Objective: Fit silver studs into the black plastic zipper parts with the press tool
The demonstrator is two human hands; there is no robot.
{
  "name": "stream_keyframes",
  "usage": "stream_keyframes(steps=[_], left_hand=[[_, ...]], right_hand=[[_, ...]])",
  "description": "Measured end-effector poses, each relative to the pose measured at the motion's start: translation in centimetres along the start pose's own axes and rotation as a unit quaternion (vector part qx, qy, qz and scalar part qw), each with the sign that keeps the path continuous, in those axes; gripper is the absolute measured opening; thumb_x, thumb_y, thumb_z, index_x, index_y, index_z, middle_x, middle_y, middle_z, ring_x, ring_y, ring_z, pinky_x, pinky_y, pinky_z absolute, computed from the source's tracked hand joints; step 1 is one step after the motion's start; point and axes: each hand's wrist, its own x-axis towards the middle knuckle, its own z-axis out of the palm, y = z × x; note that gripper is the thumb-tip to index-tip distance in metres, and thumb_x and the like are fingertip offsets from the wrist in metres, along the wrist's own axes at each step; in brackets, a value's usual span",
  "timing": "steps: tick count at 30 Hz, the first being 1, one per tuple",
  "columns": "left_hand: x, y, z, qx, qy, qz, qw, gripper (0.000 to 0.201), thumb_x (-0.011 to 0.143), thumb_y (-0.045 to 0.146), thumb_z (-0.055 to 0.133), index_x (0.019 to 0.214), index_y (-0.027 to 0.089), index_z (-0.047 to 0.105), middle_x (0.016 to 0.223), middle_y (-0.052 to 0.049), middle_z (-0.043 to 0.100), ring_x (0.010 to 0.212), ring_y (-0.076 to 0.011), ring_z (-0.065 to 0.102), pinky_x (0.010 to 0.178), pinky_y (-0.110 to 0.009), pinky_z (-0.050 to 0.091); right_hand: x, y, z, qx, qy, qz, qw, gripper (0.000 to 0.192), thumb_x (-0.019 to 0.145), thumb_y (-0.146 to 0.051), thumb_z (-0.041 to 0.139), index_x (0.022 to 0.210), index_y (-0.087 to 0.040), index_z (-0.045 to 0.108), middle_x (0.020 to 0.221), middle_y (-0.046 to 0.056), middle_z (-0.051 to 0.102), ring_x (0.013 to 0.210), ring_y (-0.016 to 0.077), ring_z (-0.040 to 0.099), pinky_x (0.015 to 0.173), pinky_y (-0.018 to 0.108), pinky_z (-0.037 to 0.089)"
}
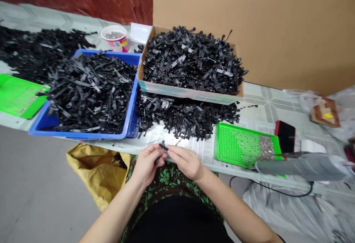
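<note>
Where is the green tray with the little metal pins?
In the head view, the green tray lies on the table's near edge, right of the right hand, beside a red phone.

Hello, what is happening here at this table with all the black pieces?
A person sits at the table edge and holds a small black plastic part between both hands, the left hand and the right hand meeting over the lap. Ahead lies a loose heap of similar black parts, with a blue plastic bin and a cardboard box both piled full. A green perforated tray with small metal pins sits to the right.
</note>
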Motion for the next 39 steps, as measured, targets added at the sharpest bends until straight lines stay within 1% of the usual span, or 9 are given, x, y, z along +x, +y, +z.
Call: stream_keyframes(steps=[4,9,17,22,25,27,32,35,39], left_hand=[[-0.6,0.4,1.8,-0.074,0.018,-0.072,0.995,0.011,0.052,0.009,0.074,0.058,0.012,0.065,0.050,0.004,0.058,0.038,-0.0018,0.045,0.037,-0.010,0.039],[-1.1,0.3,3.0,-0.105,0.051,-0.097,0.988,0.011,0.060,-0.002,0.064,0.057,0.008,0.067,0.049,0.002,0.058,0.039,-0.0025,0.049,0.038,-0.010,0.045],[-1.2,-0.6,2.6,-0.129,0.066,-0.113,0.983,0.008,0.065,0.002,0.066,0.061,0.007,0.070,0.053,-0.002,0.064,0.041,-0.0041,0.054,0.041,-0.011,0.048],[0.0,-1.3,0.7,-0.048,0.035,-0.086,0.994,0.018,0.050,0.015,0.085,0.061,0.008,0.072,0.062,-0.005,0.072,0.040,-0.0019,0.052,0.041,-0.010,0.046],[0.3,-1.4,-0.2,0.034,0.018,-0.091,0.995,0.029,0.043,0.023,0.089,0.064,0.011,0.073,0.066,-0.007,0.074,0.045,-0.0065,0.058,0.046,-0.015,0.050],[0.3,-1.5,-0.3,0.073,0.001,-0.085,0.994,0.032,0.043,0.028,0.089,0.066,0.012,0.074,0.065,-0.006,0.074,0.046,-0.0079,0.059,0.048,-0.017,0.049],[0.4,-1.1,0.1,0.177,-0.055,-0.002,0.983,0.025,0.054,0.039,0.080,0.060,0.015,0.072,0.053,0.000,0.065,0.047,-0.0087,0.052,0.050,-0.020,0.042],[0.4,-0.6,0.3,0.256,-0.082,0.058,0.961,0.024,0.060,0.040,0.074,0.056,0.017,0.070,0.048,0.003,0.057,0.049,-0.0106,0.048,0.051,-0.023,0.038],[0.5,0.0,0.2,0.312,-0.112,0.072,0.941,0.023,0.064,0.039,0.070,0.058,0.017,0.071,0.048,0.002,0.056,0.051,-0.0122,0.045,0.051,-0.024,0.035]], right_hand=[[-1.4,-0.2,-0.1,-0.017,0.009,0.015,1.000,0.036,0.084,-0.003,0.051,0.119,-0.010,0.056,0.100,0.016,0.072,0.102,0.0194,0.068,0.082,0.028,0.062],[-2.2,0.3,-0.7,0.017,-0.001,0.015,1.000,0.035,0.086,-0.005,0.049,0.120,-0.010,0.055,0.101,0.016,0.072,0.107,0.0204,0.066,0.083,0.031,0.062],[-2.5,-0.8,-1.2,0.044,-0.013,0.024,0.999,0.026,0.084,-0.005,0.052,0.108,-0.010,0.061,0.098,0.015,0.073,0.101,0.0206,0.067,0.079,0.031,0.062],[-1.7,0.2,-1.7,0.037,-0.071,0.114,0.990,0.023,0.086,-0.015,0.056,0.107,-0.018,0.063,0.101,0.009,0.071,0.091,0.0172,0.065,0.075,0.032,0.059],[-1.2,2.7,-1.3,-0.103,-0.176,0.173,0.964,0.018,0.089,-0.016,0.049,0.092,-0.019,0.067,0.089,0.008,0.067,0.081,0.0175,0.058,0.059,0.029,0.049],[-0.8,4.0,-0.9,-0.140,-0.246,0.149,0.947,0.024,0.091,-0.017,0.046,0.079,-0.019,0.066,0.084,0.007,0.064,0.079,0.0177,0.053,0.055,0.028,0.042],[0.9,4.3,-1.3,-0.054,-0.238,0.090,0.966,0.024,0.094,-0.019,0.040,0.086,-0.017,0.063,0.086,0.007,0.064,0.092,0.0196,0.050,0.081,0.034,0.042],[2.5,3.6,-2.4,0.017,-0.297,0.096,0.950,0.022,0.093,-0.021,0.042,0.089,-0.017,0.063,0.076,0.005,0.060,0.078,0.0178,0.049,0.076,0.033,0.042],[4.0,3.0,-3.5,0.113,-0.339,0.137,0.924,0.021,0.093,-0.018,0.043,0.089,-0.015,0.064,0.082,0.007,0.062,0.078,0.0164,0.053,0.071,0.029,0.044]])
